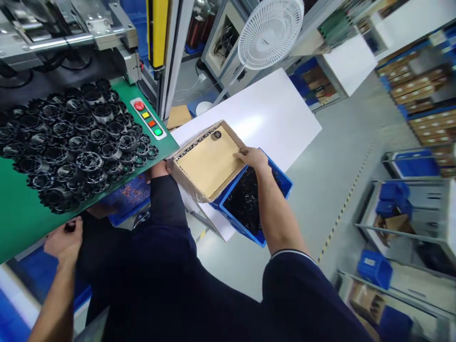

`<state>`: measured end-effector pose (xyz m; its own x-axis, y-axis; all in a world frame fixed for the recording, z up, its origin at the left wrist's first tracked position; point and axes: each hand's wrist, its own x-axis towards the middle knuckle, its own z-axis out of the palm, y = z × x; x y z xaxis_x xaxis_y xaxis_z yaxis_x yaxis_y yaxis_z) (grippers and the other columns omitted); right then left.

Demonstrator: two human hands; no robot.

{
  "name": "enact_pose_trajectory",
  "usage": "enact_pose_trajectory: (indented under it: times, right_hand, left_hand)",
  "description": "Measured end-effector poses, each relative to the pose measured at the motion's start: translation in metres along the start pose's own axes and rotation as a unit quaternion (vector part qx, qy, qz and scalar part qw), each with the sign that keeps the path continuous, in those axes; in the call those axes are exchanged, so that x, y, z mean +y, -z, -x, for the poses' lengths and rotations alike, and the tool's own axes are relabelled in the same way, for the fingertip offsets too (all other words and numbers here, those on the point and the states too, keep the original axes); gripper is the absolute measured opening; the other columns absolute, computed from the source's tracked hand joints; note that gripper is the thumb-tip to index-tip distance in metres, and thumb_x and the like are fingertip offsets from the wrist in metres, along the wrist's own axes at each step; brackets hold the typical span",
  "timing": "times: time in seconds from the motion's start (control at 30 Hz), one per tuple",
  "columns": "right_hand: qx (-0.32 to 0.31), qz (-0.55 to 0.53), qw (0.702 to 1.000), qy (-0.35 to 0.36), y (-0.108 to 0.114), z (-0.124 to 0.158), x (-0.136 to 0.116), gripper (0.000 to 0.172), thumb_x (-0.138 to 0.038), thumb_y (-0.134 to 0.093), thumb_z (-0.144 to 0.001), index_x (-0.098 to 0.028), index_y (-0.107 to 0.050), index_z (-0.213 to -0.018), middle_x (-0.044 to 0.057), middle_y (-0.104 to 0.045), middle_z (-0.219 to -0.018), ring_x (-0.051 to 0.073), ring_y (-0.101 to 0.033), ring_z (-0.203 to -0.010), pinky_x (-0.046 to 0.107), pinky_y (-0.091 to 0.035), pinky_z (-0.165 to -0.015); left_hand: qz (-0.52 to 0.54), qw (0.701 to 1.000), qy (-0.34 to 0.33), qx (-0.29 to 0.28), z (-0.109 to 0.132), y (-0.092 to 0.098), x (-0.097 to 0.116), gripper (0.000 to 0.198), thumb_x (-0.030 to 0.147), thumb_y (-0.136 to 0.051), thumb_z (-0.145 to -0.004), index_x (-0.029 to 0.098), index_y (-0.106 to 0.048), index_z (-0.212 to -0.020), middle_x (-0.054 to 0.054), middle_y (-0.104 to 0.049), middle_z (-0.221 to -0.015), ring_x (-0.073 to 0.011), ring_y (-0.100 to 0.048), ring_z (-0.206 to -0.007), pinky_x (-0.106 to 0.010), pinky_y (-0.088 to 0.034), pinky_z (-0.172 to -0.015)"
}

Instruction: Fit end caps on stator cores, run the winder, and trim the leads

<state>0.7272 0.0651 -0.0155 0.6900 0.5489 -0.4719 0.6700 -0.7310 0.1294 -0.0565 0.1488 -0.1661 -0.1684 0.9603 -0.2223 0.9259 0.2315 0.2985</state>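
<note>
Above the blue crate (281,183) of black parts, a cardboard box (210,164) sits tilted, steadied from both sides. The right hand (254,159) curls its fingers over one rim. The left hand (158,169) meets the opposite corner, its grip hidden.

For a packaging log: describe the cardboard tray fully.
The cardboard tray is shallow, brown, open-topped, film-wrapped outside. Small black parts line one inner wall; a round one lies in the far corner. It sits tilted over a blue crate. The right hand grips its right rim; a dark-sleeved hand holds the left corner.
</note>
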Motion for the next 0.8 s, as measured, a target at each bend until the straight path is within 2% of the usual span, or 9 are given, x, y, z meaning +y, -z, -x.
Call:
enact_pose_trajectory:
  times: [0.1,0.17,0.33,0.43,0.53,0.63,0.7,0.73,0.8]
  right_hand:
    - [-0.004,0.003,1.0,-0.001,-0.011,-0.018,0.007,0.051,-0.052,-0.088,-0.123,-0.022,-0.079,-0.164,0.016,-0.078,-0.168,0.033,-0.082,-0.146,0.059,-0.074,-0.124]
    - [-0.005,0.002,1.0,-0.004,-0.013,-0.028,0.008,0.051,-0.052,-0.088,-0.122,-0.022,-0.079,-0.163,0.016,-0.078,-0.168,0.034,-0.081,-0.146,0.059,-0.074,-0.125]
    - [0.013,-0.036,0.999,-0.002,-0.01,-0.025,0.011,0.048,-0.052,-0.088,-0.123,-0.023,-0.081,-0.16,0.015,-0.079,-0.166,0.032,-0.082,-0.144,0.057,-0.075,-0.123]
    - [0.033,-0.079,0.996,0.009,-0.011,-0.008,0.011,0.048,-0.052,-0.087,-0.123,-0.022,-0.081,-0.16,0.015,-0.08,-0.165,0.032,-0.083,-0.142,0.056,-0.075,-0.122]
    - [0.052,-0.125,0.991,0.012,-0.009,0.008,0.007,0.046,-0.052,-0.087,-0.123,-0.023,-0.082,-0.159,0.015,-0.08,-0.165,0.032,-0.083,-0.142,0.055,-0.075,-0.122]
    - [0.077,-0.174,0.982,0.002,0.01,0.024,0.002,0.046,-0.052,-0.086,-0.124,-0.023,-0.082,-0.159,0.014,-0.08,-0.165,0.032,-0.083,-0.142,0.055,-0.075,-0.122]
    - [0.1,-0.204,0.974,-0.004,0.036,0.04,0.006,0.047,-0.053,-0.087,-0.124,-0.023,-0.081,-0.159,0.014,-0.08,-0.164,0.031,-0.083,-0.14,0.054,-0.076,-0.12]
    - [0.112,-0.217,0.97,-0.004,0.052,0.052,0.011,0.046,-0.054,-0.086,-0.124,-0.022,-0.082,-0.156,0.013,-0.082,-0.158,0.029,-0.084,-0.134,0.052,-0.077,-0.116]
    - [0.133,-0.237,0.962,0.009,0.088,0.085,0.027,0.036,-0.054,-0.081,-0.125,-0.019,-0.085,-0.132,0.012,-0.087,-0.128,0.024,-0.083,-0.107,0.042,-0.075,-0.096]
  left_hand:
    - [-0.032,0.995,0.069,0.057,-0.003,-0.01,0.012,0.041,0.072,-0.058,-0.095,0.033,-0.07,-0.096,-0.003,-0.051,-0.079,-0.0365,-0.069,-0.099,-0.047,-0.052,-0.092]
    - [-0.035,0.996,0.07,0.05,-0.005,-0.014,0.021,0.036,0.067,-0.065,-0.094,0.033,-0.077,-0.099,-0.002,-0.061,-0.085,-0.0346,-0.07,-0.1,-0.044,-0.052,-0.089]
    - [0.002,1.0,0.001,-0.001,0.005,-0.011,0.044,0.026,0.054,-0.074,-0.102,0.031,-0.085,-0.105,-0.004,-0.08,-0.104,-0.0344,-0.076,-0.114,-0.044,-0.06,-0.098]
    - [0.037,0.997,-0.043,-0.044,0.022,-0.012,0.057,0.024,0.05,-0.076,-0.1,0.03,-0.087,-0.106,-0.007,-0.084,-0.106,-0.0348,-0.079,-0.109,-0.047,-0.063,-0.105]
    - [0.087,0.987,-0.081,-0.109,0.045,-0.02,0.075,0.03,0.051,-0.077,-0.099,0.028,-0.09,-0.112,-0.009,-0.088,-0.11,-0.033,-0.083,-0.101,-0.047,-0.067,-0.103]
    - [0.151,0.957,-0.135,-0.206,0.067,-0.031,0.102,0.041,0.059,-0.08,-0.103,0.024,-0.089,-0.123,-0.01,-0.092,-0.112,-0.0295,-0.088,-0.094,-0.043,-0.072,-0.094]
    - [0.187,0.929,-0.184,-0.261,0.079,-0.035,0.126,0.05,0.066,-0.087,-0.102,0.023,-0.089,-0.128,-0.01,-0.093,-0.112,-0.0294,-0.091,-0.094,-0.043,-0.075,-0.093]
    - [0.201,0.915,-0.211,-0.28,0.085,-0.036,0.139,0.051,0.067,-0.091,-0.101,0.024,-0.089,-0.129,-0.01,-0.094,-0.114,-0.0301,-0.092,-0.094,-0.044,-0.076,-0.095]
    - [0.228,0.888,-0.265,-0.298,0.099,-0.034,0.169,0.05,0.065,-0.094,-0.101,0.026,-0.091,-0.132,-0.011,-0.094,-0.119,-0.0315,-0.092,-0.096,-0.048,-0.077,-0.098]
